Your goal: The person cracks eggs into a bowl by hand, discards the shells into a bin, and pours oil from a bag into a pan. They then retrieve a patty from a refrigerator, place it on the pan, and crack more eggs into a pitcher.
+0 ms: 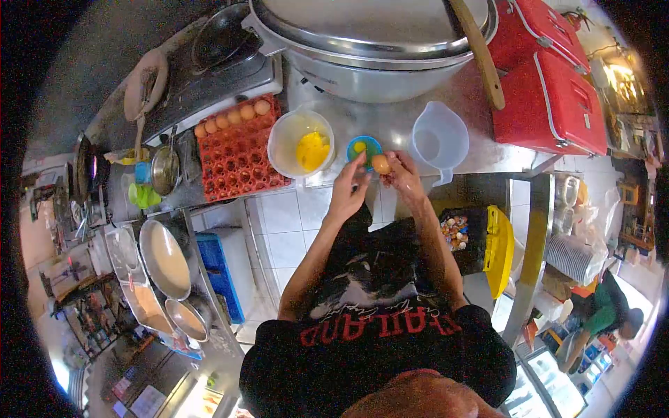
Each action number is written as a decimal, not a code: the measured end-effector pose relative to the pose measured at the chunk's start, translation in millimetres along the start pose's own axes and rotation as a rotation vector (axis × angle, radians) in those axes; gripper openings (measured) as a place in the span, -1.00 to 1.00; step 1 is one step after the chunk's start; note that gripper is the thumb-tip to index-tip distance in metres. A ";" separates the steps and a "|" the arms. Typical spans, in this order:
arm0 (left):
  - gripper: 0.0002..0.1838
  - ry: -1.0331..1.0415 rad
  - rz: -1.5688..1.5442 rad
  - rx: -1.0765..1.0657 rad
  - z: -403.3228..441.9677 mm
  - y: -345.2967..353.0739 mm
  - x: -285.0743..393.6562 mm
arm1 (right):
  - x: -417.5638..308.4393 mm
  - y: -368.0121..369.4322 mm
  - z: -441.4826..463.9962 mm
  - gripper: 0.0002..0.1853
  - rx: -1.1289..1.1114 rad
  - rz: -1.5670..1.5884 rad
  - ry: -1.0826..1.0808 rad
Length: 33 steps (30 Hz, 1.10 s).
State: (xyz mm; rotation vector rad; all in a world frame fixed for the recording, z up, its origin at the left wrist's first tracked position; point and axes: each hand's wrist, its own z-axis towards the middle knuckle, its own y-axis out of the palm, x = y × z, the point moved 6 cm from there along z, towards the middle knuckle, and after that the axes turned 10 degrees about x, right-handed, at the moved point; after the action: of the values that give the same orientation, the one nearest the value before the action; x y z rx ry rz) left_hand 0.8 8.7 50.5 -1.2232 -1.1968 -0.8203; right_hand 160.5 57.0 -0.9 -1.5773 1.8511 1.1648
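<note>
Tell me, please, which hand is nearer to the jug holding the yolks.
Left. The left hand is just to the right of the jug, apart from it; the right hand is farther right, on the left hand's far side.

- Brown egg (381, 164): smooth-shelled and rounded; it is resting in the fingers of the right hand (404, 177), raised just beside the small bowl on its near right side. Its underside is being hidden, so cracking cannot be confirmed.
- Small bowl (372, 145): blue-rimmed and round; it is standing upright on the metal counter, between two pale jugs, its mouth facing up.
- Single yolk (359, 147): yellow and rounded; it is lying inside the small bowl, toward the left.
- Left-hand jug (281, 148): whitish; it is standing upright, handle pointing toward the person, and is containing bright yellow yolks (312, 150).
</note>
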 end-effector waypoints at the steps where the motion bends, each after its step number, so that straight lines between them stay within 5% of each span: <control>1: -0.43 0.060 -0.054 0.024 8.5 0.0 15.5 | -0.9 8.3 -1.4 -0.59 -0.078 0.075 0.089; 4: -0.51 0.129 -0.028 0.010 27.5 -2.9 3.2 | -12.9 26.3 3.4 -0.60 -0.201 0.109 0.036; 10: -0.56 0.101 -0.064 0.091 35.8 -8.3 -22.9 | -38.1 41.7 11.8 -0.61 -0.238 -0.410 -0.210; 19: -0.57 0.243 0.085 0.138 41.5 -2.2 -32.8 | -11.6 38.4 47.8 -0.68 -0.162 -0.618 -0.423; 33: -0.54 0.328 0.177 0.066 34.2 8.4 -18.8 | 1.1 19.5 41.6 -0.71 -0.024 -0.593 -0.383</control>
State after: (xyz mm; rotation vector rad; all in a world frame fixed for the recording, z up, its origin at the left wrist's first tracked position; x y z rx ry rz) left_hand -3.3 41.2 27.7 -1.0747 -0.8315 -0.8064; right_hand 134.1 90.2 -18.4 -1.6166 1.0295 1.1035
